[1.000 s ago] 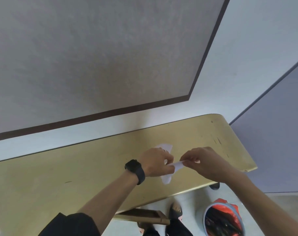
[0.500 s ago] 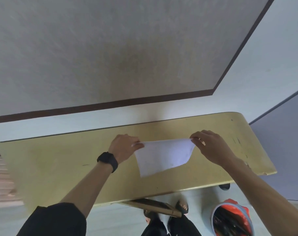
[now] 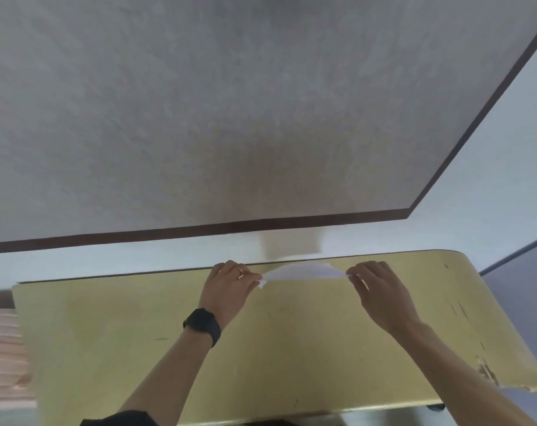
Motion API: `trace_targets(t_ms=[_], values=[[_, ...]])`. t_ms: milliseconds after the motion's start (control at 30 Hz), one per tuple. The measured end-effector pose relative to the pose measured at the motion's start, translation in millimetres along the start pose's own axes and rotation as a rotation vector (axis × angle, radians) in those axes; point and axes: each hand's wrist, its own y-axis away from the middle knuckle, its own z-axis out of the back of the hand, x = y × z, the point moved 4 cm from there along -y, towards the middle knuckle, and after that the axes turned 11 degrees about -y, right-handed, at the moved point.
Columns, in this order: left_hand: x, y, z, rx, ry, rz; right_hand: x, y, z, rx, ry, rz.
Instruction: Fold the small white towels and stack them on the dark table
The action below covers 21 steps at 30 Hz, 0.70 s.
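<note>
Towel (image 3: 304, 271) stretched taut above the table (image 3: 292, 348), far side; left hand (image 3: 230, 287) and right hand (image 3: 381, 292) each pinch an end, likely flattening it.

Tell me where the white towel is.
Head view, centre: the white towel is stretched between the left hand and right hand, over the far edge of the table.

I see one small white thin cloth towel (image 3: 304, 271) spread nearly edge-on, pinched at both ends, over the far edge of the yellow wooden tabletop (image 3: 292, 348); contact unclear.
</note>
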Motion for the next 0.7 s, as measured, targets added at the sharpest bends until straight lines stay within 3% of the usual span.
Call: trace_targets(t_ms=[133,367,567,700], values=[[-24.1,42.9,-38.6,0.124,0.003,-0.006,-25.8,47.9,-40.8,0.090,-0.006,-0.069],[-77.5,148.8,-102.5,0.546,0.069,-0.023,-61.1,176.9,-104.3,0.395,0.019,-0.252],[-101.7,204.4,-112.2,0.628,0.124,-0.092,-59.9,239.5,-110.2,0.588,0.054,-0.396],[-93.6,195.6,-112.6,0.676,0.189,-0.001,-58.4,233.2,-112.5,0.652,-0.038,-0.475]])
